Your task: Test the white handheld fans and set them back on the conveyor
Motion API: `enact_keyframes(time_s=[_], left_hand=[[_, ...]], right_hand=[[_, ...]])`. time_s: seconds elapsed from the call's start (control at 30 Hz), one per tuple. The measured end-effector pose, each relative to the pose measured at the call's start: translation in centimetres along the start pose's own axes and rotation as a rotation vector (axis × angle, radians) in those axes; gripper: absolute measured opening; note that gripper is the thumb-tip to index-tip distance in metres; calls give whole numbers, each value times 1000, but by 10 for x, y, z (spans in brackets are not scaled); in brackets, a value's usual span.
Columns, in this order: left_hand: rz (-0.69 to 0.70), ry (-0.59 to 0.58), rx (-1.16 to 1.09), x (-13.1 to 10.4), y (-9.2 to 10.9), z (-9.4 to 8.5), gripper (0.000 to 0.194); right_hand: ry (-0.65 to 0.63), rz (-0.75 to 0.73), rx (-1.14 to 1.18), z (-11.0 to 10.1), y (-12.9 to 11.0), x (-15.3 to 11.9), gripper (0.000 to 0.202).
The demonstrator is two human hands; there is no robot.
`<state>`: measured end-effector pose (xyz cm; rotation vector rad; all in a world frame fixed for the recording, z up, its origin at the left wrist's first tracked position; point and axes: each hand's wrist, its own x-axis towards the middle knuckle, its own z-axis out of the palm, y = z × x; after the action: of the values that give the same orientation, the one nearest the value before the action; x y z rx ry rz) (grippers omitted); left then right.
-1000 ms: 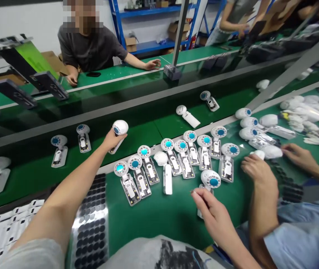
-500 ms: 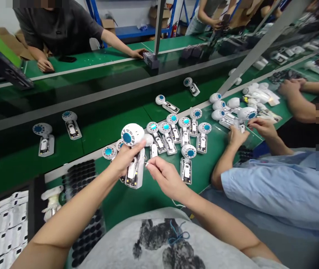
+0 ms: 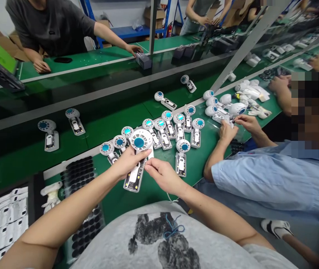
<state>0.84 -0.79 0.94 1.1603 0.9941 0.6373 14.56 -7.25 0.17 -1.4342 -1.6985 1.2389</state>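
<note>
A white device with a round fan head and a clear-fronted body [image 3: 133, 179] is in my left hand [image 3: 128, 160], whose fingers wrap round it just below the head. The blue disc of the fan faces up toward me. My right hand [image 3: 163, 173] is closed in a pinch at the right side of the device; a white cable hangs below this hand, and what the fingertips hold is hidden. Behind my hands several similar devices [image 3: 164, 139] lie in a cluster on the green table [image 3: 117, 207]. Another device [image 3: 181, 164] lies just right of my right hand.
Sheets of black round pads [image 3: 78, 179] and a tray of white parts [image 3: 4, 224] are at the left. More devices [image 3: 75, 123] lie on the green belt [image 3: 103, 116]. A co-worker in a blue sleeve [image 3: 243, 175] handles devices at the right; another person sits across.
The held device has turned so its fan disc and clear front face me more fully. My right hand stays pinched beside it. The camera view has shifted slightly.
</note>
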Motion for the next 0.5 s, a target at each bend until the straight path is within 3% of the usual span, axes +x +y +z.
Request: enact_keyframes(time_s=[0.23,0.33,0.4,0.5], left_hand=[[-159,46,-98,2,-9,2,38],[-169,52,-45,11,-10,-6,33],[-114,188,24,22,-7,-26,30],[-61,559,5,47,3,-78,26]], right_hand=[[-45,59,87,7,10,9,23],[-53,81,131,5,13,16,22],[-30,124,164,-2,18,18,21],[42,226,242,-20,28,16,19]])
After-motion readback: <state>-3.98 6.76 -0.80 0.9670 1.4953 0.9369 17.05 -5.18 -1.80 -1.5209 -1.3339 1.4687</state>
